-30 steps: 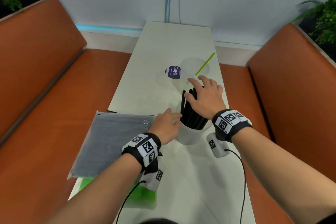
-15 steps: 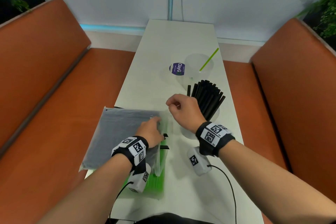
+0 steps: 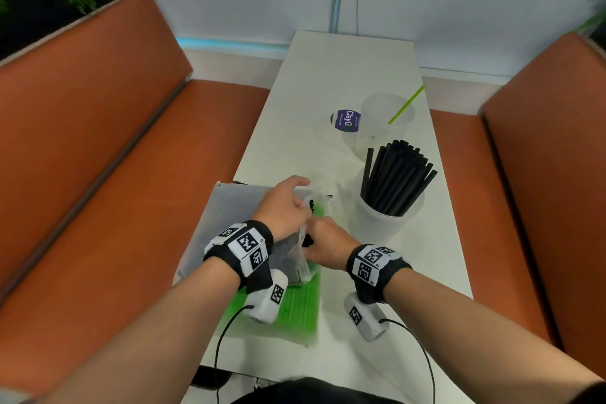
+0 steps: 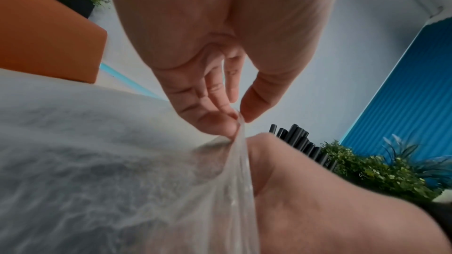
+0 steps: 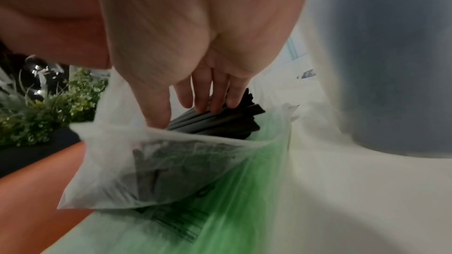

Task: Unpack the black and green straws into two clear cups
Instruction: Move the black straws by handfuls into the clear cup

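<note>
Black straws already fill the near clear cup, which stands on the right side of the bench; they lean like a fan and rise above its rim. More black straws are left in a thin clear bag at the near middle of the bench. This bag lies on top of the green straw pack, which looks not yet emptied.

Our left hand pinches the edge of the bag between thumb and fingers and lifts it, so the mouth stays wide. Our right hand is inside the mouth, and its fingertips rest on the ends of the black straws; the thumb is near the bag film. We cannot tell if this grip is already closed around the bundle or only touches it.

The far clear cup holds one green straw, which leans to the far right. Beside it, to the left, lies a round lid with a purple label.

We judge that the black half is mostly done, and the green half is almost all still to do. The rest of the black straws must go to the near cup first.
</note>
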`<state>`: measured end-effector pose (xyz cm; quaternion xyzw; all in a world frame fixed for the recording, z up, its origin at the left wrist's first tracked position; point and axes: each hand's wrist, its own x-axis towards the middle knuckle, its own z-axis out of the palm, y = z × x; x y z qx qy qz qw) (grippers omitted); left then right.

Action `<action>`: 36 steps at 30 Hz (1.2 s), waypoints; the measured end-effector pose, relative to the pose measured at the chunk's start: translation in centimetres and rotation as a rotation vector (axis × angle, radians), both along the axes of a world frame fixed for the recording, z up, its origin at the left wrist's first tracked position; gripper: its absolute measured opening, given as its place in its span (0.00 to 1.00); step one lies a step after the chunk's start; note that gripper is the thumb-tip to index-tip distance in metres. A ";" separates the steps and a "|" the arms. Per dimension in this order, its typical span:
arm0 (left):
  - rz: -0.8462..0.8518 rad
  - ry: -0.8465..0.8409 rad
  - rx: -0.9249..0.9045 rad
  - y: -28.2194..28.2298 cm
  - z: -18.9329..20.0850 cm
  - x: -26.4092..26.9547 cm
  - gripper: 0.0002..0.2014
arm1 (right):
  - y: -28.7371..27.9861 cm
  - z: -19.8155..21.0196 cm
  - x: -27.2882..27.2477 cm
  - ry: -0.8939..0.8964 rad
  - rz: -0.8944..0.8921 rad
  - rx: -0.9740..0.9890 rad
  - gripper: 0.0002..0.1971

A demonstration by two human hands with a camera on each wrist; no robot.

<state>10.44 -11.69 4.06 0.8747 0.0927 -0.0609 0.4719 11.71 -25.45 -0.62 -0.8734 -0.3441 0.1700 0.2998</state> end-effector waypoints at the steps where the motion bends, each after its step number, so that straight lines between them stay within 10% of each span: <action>1: -0.007 -0.004 -0.005 0.1 0.1 0.0 0.26 | 0.4 -0.1 0.0 -0.017 0.029 -0.026 0.11; 36: -0.066 0.005 -0.043 0.3 -0.2 -0.7 0.24 | 0.4 1.2 2.2 0.016 0.109 -0.504 0.06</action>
